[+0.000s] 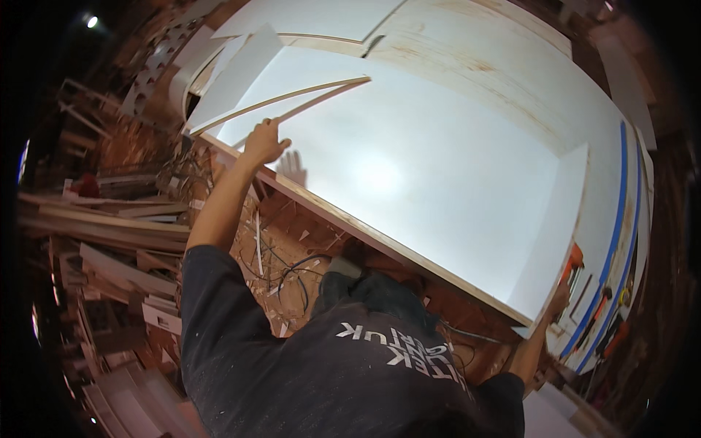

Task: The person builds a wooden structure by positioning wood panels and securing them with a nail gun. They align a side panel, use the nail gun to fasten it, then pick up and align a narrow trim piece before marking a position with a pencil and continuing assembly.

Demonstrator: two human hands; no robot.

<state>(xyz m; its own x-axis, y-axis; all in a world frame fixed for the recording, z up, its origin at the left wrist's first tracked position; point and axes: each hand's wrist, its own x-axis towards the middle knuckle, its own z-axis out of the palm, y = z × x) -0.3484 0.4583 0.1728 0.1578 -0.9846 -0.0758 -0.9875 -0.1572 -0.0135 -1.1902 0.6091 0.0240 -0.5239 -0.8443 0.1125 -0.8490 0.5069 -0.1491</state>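
Observation:
A large shallow white box of panels [409, 168] lies open in front of me, with a white side panel [566, 212] standing at its right end. Over the box's left part, a narrow board [292, 93] with a brown edge slants inward. My left hand [264, 144] is at this board near the box's front edge, fingers stretched and thumb apart; a hand-shaped shadow shows on the white surface beside it. At the right end, my right hand [559, 301] is wrapped round an orange tool [575, 259] that looks like a nail gun, partly hidden by the side panel.
Blue strips [612, 219] and further orange-handled tools [617, 339] lie on the white surface at the right. Wooden offcuts [109, 219] are heaped at the left. A dark cable [296, 270] and scraps litter the floor below the box's front edge [394, 244].

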